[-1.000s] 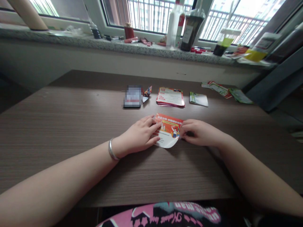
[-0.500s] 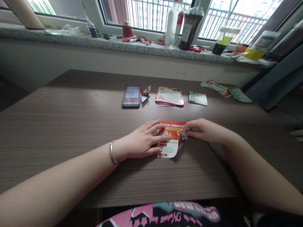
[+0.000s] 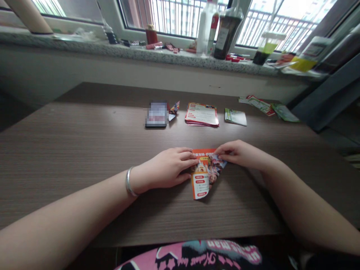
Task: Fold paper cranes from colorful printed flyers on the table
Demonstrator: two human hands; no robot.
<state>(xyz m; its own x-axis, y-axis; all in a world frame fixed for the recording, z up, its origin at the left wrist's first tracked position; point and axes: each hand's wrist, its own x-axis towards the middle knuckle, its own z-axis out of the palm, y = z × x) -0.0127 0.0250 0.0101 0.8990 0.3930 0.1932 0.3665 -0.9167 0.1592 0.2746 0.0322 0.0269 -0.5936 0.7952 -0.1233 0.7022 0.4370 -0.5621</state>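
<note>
An orange and white printed flyer (image 3: 200, 184) lies on the brown table in front of me. Its right part is folded over, so a picture from the other side shows there along a slanting edge. My left hand (image 3: 165, 168), with a silver bangle at the wrist, rests on the flyer's left edge with its fingers stretched out. At the upper right of the flyer, my right hand (image 3: 240, 153) pinches the folded-over corner between thumb and fingers.
Behind the flyer stand a phone (image 3: 156, 114) with a blurred screen, a small folded paper piece (image 3: 173, 109), a stack of flyers (image 3: 201, 114) and a small green-white pad (image 3: 235, 117). Green and red packets (image 3: 261, 105) lie at the back right. Bottles and cups crowd the windowsill (image 3: 168, 56).
The fold has grown: my right hand has brought the corner leftward across the flyer, which has turned slightly. My left fingers have drawn back toward its left edge.
</note>
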